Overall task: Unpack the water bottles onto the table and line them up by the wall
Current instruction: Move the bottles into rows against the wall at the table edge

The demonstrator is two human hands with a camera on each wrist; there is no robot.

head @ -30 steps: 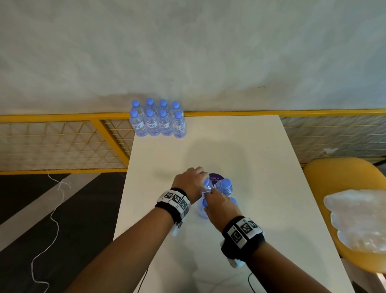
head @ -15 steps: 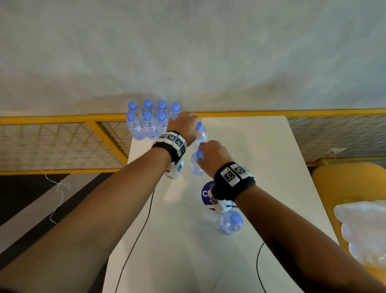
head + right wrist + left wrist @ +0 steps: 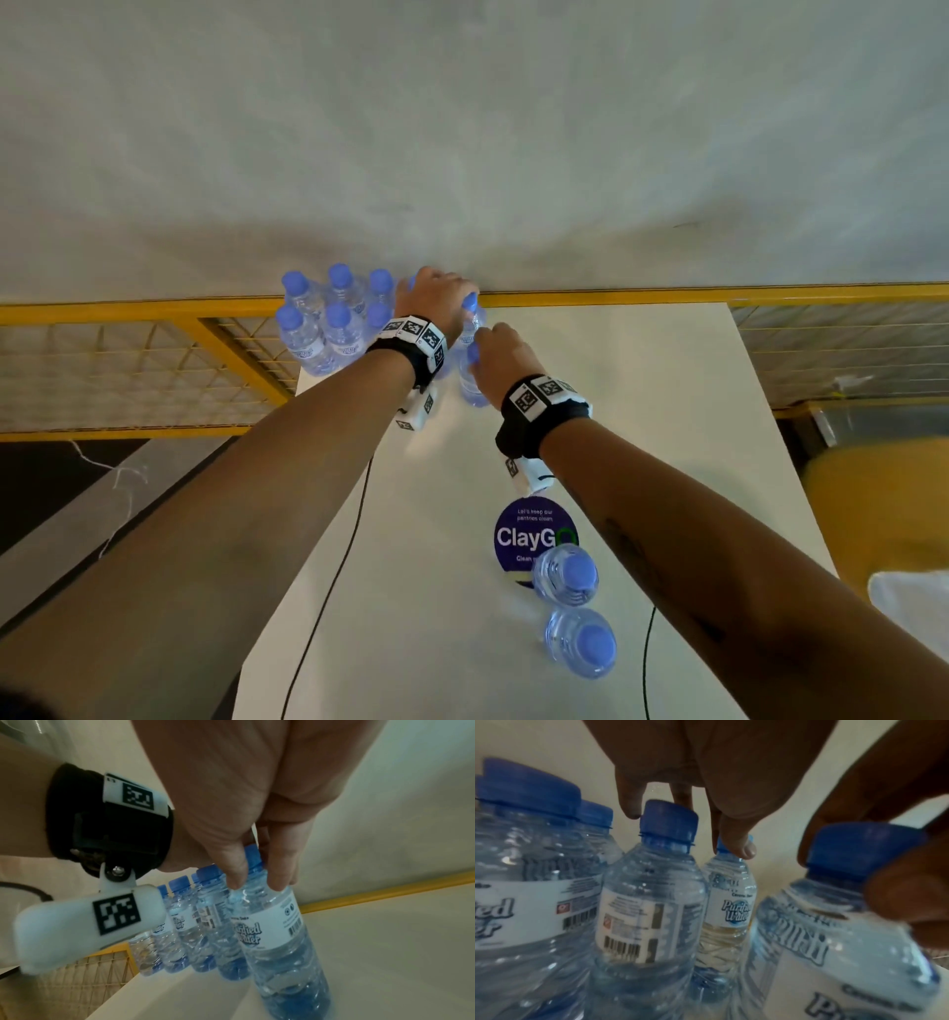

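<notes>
Grey wall (image 3: 462, 128) fills the upper frame; a yellow mesh railing (image 3: 154, 360) runs below it. White counter (image 3: 642, 411) at centre, with a purple ClayGo sticker (image 3: 518, 534) lower centre.

Block of water bottles (image 3: 328, 329) stands upper left of centre, at the counter's far edge. Two loose bottles (image 3: 572, 611) remain at lower centre.

My left hand (image 3: 436, 303): grip pinched on the cap of one bottle (image 3: 471, 321), just right of the block. My right hand (image 3: 500, 360): grip clamped on the neck of a second bottle (image 3: 470, 383), in front of it.

Judgement: lower both upright, seat bases flat beside the block before letting go; caps are small, bottles top-heavy.
</notes>
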